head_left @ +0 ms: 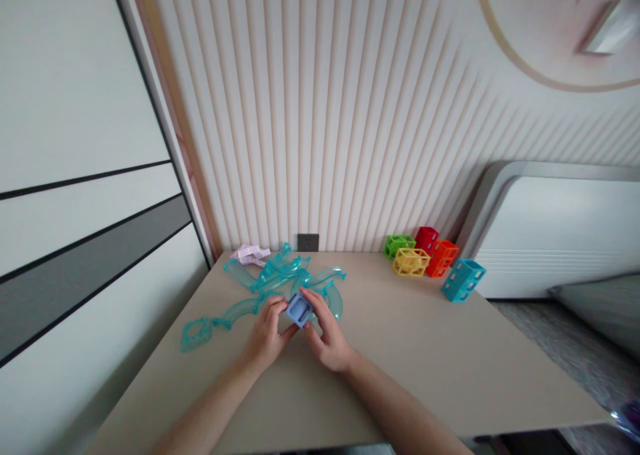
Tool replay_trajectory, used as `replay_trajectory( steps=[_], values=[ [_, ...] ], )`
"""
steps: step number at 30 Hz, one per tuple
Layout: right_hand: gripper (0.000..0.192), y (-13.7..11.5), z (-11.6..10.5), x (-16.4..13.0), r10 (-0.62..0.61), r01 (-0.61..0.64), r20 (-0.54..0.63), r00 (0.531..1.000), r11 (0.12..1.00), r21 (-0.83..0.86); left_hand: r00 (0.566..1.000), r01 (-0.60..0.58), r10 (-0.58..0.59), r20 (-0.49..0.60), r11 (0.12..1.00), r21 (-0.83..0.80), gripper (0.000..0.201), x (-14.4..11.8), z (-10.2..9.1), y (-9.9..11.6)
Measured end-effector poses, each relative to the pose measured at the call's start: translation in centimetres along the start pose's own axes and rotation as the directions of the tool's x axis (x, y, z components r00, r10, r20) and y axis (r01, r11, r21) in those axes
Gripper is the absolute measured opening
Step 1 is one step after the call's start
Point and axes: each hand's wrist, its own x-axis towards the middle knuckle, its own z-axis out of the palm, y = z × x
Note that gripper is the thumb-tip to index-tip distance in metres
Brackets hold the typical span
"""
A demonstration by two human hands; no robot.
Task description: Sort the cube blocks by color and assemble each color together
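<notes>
Blue block (299, 308) pinched between both hands, left hand (266, 338) and right hand (327, 340), centre of surface (425, 362). Keep fingertips on opposite faces. Teal track pieces (280, 282) at 12 o'clock; coloured cubes (430, 255) at 2.

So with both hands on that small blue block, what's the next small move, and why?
Probably lift the blue block slightly toward the body. The left hand and right hand pinch it from both sides right against the teal track pieces, so it likely needs clearance.
</notes>
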Motion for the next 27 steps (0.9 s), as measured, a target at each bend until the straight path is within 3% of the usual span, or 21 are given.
replay_trajectory(
  steps=[4, 12, 17, 19, 21, 24, 27],
  values=[
    [0.056, -1.5, -0.1, -0.1, 0.036, -0.036, 0.008, 0.999, 0.998, -0.049, 0.999, -0.034, 0.033, 0.036, 0.999, 0.007, 0.015, -0.1, -0.2, 0.2],
    [0.04, -3.7, 0.4, -0.6, 0.294, -0.301, -0.07, 0.953, 0.943, -0.144, 0.974, -0.167, 0.17, 0.148, 0.985, -0.034, 0.005, -0.1, -0.2, 1.2],
    [0.036, -3.8, -1.4, -1.5, 0.249, -0.269, -0.121, 0.961, 0.944, -0.193, 0.926, -0.316, 0.321, 0.199, 0.947, -0.058, 0.014, 0.3, -0.1, 2.3],
    [0.033, -2.5, -3.9, -2.1, 0.202, -0.257, -0.208, 0.957, 0.923, -0.288, 0.909, -0.357, 0.359, 0.213, 0.933, -0.046, 0.016, 0.4, -0.1, 2.6],
    [0.03, -0.4, -7.7, -3.2, 0.187, -0.31, -0.323, 0.928, 0.867, -0.39, 0.9, -0.367, 0.365, 0.237, 0.929, -0.039, 0.016, 0.4, -0.2, 2.7],
    [0.03, 3.1, -15.2, -5.6, 0.226, -0.534, -0.542, 0.809, 0.667, -0.519, 0.904, -0.322, 0.313, 0.291, 0.947, -0.019, 0.014, 0.4, -0.1, 2.7],
    [0.032, 5.3, -22.5, -8.7, 0.239, -0.655, -0.659, 0.713, 0.563, -0.504, 0.906, -0.281, 0.266, 0.329, 0.96, 0.0, 0.013, 0.4, 0.1, 2.6]
  ],
)
